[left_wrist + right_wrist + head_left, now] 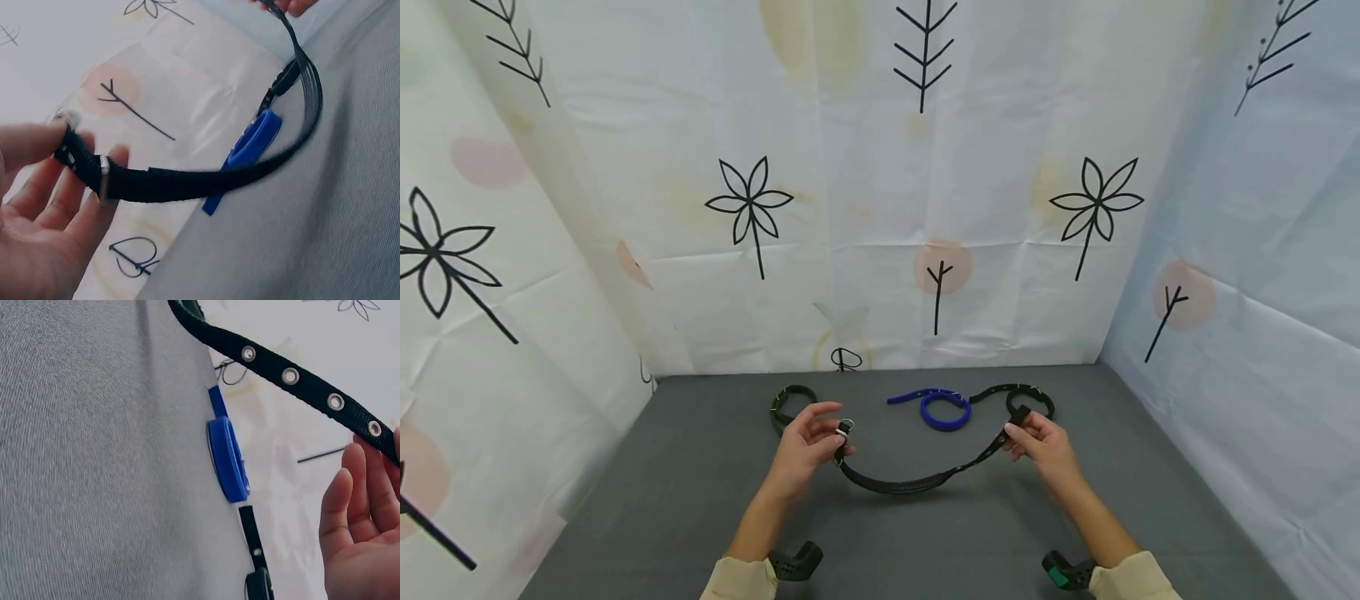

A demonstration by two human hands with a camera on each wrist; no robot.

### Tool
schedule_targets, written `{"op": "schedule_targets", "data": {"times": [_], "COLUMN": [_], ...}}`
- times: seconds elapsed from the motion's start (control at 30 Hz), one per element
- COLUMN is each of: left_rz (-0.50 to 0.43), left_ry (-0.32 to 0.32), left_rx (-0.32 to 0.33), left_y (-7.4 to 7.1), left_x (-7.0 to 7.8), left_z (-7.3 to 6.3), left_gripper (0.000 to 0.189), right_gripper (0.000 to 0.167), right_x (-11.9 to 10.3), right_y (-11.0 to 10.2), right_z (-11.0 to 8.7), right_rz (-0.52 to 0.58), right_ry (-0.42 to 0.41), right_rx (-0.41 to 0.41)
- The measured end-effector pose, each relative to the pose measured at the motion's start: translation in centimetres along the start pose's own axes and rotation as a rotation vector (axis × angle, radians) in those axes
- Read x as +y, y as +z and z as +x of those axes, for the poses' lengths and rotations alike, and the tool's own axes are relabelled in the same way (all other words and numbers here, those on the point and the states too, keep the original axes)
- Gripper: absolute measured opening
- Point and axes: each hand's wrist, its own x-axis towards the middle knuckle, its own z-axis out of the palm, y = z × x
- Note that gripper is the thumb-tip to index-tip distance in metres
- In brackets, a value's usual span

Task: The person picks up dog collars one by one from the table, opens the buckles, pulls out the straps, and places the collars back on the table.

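Observation:
A black webbing collar (904,485) hangs in a sagging curve between my two hands, above the grey table. My left hand (803,450) pinches its buckle end between thumb and fingers; a metal ring (847,423) sticks up there, and a metal loop (104,178) crosses the strap near the fingers in the left wrist view. My right hand (1043,450) pinches the free tip. Along that end, a row of metal eyelets (290,376) shows in the right wrist view. Just behind my left hand lies a dark green collar (793,389), partly hidden.
At the back of the grey table (715,492) lie a coiled blue collar (945,423) with its end pointing left and another black collar (1000,388) behind my right hand. Patterned white cloth walls (850,275) stand at the back and both sides.

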Motion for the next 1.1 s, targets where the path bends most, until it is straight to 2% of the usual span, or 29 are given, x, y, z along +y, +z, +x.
{"op": "schedule_targets", "data": {"times": [0.13,0.27,0.43,0.5,0.63,0.77,0.83,0.93,1.0,1.1], "left_rz": [0.000,-0.009,-0.021,0.007,0.126,0.292,0.360,0.414,0.441,0.524], "left_ry": [0.086,0.137,0.176,0.175,0.124,0.014,-0.060,-0.151,-0.184,-0.201], "left_rx": [0.137,0.276,0.400,0.445,0.518,0.543,0.546,0.539,0.538,0.564], "left_y": [-0.6,-1.2,-2.1,-2.4,-3.1,-3.6,-3.9,-4.2,-4.4,-4.7], "left_x": [0.1,0.2,0.3,0.3,0.4,0.2,0.0,-0.5,-1.0,-2.0], "left_z": [-0.2,-0.4,-0.5,-0.6,-0.8,-1.1,-1.3,-1.5,-1.5,-1.3], "left_gripper": [0.049,0.051,0.048,0.045,0.041,0.036,0.034,0.034,0.033,0.028], "right_gripper": [0.015,0.009,0.007,0.009,0.020,0.030,0.030,0.026,0.023,0.021], "right_x": [0.1,0.0,-0.1,-0.1,0.0,0.3,0.5,1.0,1.3,1.8], "right_y": [-0.9,-1.8,-2.8,-3.1,-3.6,-3.7,-3.8,-3.7,-3.7,-3.5], "right_z": [-0.1,-0.2,-0.2,-0.2,-0.1,0.0,0.0,0.1,0.2,0.4], "right_rz": [0.011,0.012,-0.016,-0.048,-0.180,-0.348,-0.413,-0.471,-0.498,-0.564], "right_ry": [0.043,0.070,0.116,0.142,0.187,0.240,0.262,0.285,0.291,0.280], "right_rx": [0.073,0.111,0.133,0.140,0.134,0.098,0.074,0.051,0.049,0.038]}}
